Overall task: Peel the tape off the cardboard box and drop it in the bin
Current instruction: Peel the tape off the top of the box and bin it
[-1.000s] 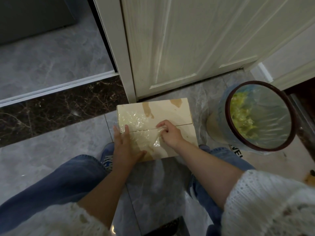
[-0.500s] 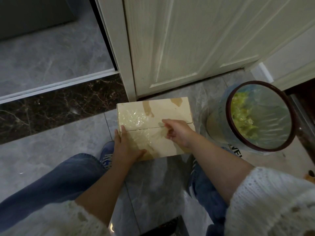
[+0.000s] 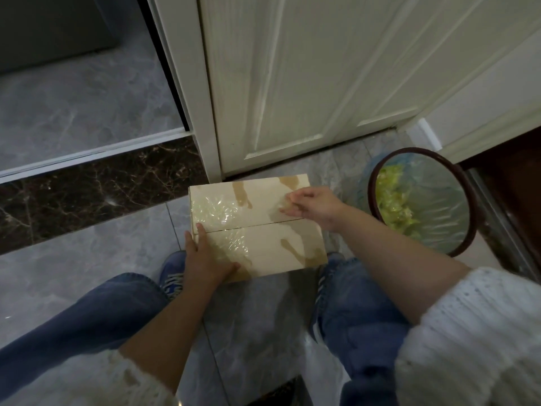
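1. The right hand (image 3: 311, 205) is pinching what looks like clear tape (image 3: 279, 205), blurry here.
2. The left hand (image 3: 205, 259) is lying flat, pressing the cardboard box (image 3: 263, 247) on the floor (image 3: 87, 265).
3. Pulling low and slowly should help; the bin (image 3: 465, 200) is standing just beside.

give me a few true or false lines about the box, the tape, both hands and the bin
1. The left hand rests on the cardboard box. True.
2. The bin stands left of the box. False: it stands to its right.
3. The right hand pinches clear tape by the box's right end. True.
4. The bin has a lid on. False: it is open, with a liner and green scraps inside.
5. The box stands on a table. False: it sits on the tiled floor.
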Demonstrator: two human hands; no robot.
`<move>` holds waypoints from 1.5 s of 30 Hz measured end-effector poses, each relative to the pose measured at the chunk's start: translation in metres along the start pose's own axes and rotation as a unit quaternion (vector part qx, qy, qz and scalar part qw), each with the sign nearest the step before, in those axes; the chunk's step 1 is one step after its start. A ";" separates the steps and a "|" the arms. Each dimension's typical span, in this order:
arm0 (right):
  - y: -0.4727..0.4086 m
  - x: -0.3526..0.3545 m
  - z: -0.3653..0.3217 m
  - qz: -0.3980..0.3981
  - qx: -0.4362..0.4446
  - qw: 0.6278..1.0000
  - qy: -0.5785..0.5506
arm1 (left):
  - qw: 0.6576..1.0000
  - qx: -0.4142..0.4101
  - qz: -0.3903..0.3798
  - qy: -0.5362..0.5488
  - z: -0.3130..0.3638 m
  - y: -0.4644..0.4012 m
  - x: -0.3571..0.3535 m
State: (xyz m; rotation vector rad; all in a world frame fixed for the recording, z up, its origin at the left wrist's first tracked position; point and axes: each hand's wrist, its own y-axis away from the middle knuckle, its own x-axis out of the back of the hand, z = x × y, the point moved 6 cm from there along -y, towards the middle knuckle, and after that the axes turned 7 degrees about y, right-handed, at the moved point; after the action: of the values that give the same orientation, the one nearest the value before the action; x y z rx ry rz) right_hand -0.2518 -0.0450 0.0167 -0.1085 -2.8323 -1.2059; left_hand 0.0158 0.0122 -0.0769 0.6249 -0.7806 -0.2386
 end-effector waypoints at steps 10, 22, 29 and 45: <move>0.032 0.140 -0.057 0.285 -0.005 0.958 0.027 | 0.999 -0.021 -0.011 -0.030 0.002 -0.001 -0.002; 0.017 0.043 -0.016 0.111 -0.054 0.978 0.170 | 1.000 0.005 0.009 -0.005 -0.001 -0.005 -0.002; 0.016 -0.001 -0.012 -0.035 -0.003 0.939 0.343 | 1.000 -0.008 0.004 0.000 -0.001 -0.004 -0.003; 0.026 0.000 -0.016 -0.112 -0.002 0.984 0.141 | 1.000 -0.007 0.001 0.000 -0.004 -0.004 -0.003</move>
State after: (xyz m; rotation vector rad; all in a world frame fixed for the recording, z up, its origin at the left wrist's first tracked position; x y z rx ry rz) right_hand -0.2494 -0.0385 0.0470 0.3602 -2.6450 -1.1586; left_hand 0.0161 0.0118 -0.0834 0.6115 -0.7793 -0.2414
